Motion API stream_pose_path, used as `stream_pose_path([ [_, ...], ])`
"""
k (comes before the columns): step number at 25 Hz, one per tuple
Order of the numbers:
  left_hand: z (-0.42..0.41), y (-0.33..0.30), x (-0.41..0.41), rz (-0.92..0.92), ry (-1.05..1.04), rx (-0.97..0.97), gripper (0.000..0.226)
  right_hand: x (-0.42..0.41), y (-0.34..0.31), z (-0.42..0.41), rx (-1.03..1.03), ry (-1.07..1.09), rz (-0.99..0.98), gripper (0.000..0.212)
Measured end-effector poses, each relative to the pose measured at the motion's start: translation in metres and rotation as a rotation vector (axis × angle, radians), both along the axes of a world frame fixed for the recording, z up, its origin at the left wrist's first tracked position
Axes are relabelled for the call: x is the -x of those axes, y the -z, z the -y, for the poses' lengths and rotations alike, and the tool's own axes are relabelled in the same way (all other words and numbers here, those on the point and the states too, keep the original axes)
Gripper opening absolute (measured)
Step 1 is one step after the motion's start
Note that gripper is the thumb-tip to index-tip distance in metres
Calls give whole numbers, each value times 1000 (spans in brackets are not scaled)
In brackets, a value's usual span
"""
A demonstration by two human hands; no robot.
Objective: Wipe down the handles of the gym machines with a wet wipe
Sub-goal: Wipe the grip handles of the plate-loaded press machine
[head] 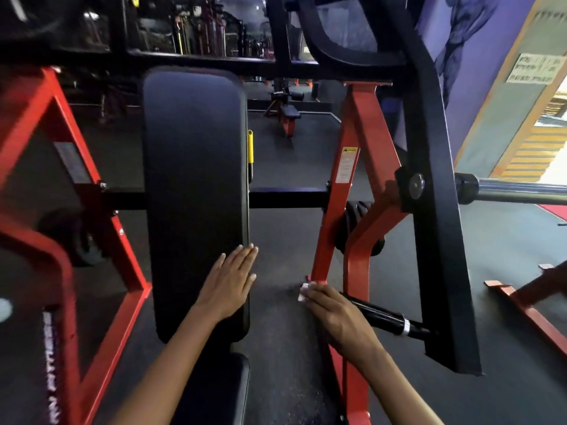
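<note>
A black handle sticks out sideways from the black lever arm of a red and black gym machine. My right hand covers the handle's free left end and holds a white wet wipe against it; only the wipe's corner shows past my fingertips. My left hand rests flat, fingers straight, on the lower right edge of the black back pad. A metal ring circles the handle near the lever arm.
The red frame leg stands just behind my right hand. The black seat lies below, between my forearms. A chrome weight peg juts right. More red frame stands at left, and a bench farther back on dark rubber floor.
</note>
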State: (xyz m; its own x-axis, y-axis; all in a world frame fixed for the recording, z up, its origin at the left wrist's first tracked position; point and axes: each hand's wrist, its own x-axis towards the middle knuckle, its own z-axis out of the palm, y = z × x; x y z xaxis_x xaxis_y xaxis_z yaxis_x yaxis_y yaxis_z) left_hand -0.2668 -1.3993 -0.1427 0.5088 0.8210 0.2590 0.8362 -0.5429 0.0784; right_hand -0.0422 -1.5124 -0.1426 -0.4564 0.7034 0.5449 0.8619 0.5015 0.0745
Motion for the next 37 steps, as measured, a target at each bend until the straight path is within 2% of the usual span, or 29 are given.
stream_pose_path([
  [3,-30,0,6,-32,18,22,57,10,-21,-12,1,52,-66,33],
  [6,-59,2,14,-71,36,24,59,7,-27,-4,-54,-51,135,54],
  [8,-81,0,23,-79,39,20,61,2,-26,1,-16,-53,192,50],
  [12,-125,-6,47,-102,49,-18,66,15,-28,-17,138,125,191,31],
  [16,-163,-5,62,-88,102,-24,70,26,-38,-11,211,137,288,35],
  [20,-179,1,61,-83,155,-11,71,33,-48,-3,156,229,182,55],
  [23,-181,8,61,-66,172,-51,74,49,-36,-12,218,351,221,42],
  [25,-182,12,63,-65,179,-91,76,52,-32,-7,259,353,251,36],
  [29,-188,12,69,-131,179,-153,82,55,-44,2,172,373,186,37],
  [32,-188,12,72,-154,174,-177,83,67,-40,-16,223,450,239,37],
  [37,-191,12,75,-152,187,-188,85,65,-41,-2,219,405,233,35],
])
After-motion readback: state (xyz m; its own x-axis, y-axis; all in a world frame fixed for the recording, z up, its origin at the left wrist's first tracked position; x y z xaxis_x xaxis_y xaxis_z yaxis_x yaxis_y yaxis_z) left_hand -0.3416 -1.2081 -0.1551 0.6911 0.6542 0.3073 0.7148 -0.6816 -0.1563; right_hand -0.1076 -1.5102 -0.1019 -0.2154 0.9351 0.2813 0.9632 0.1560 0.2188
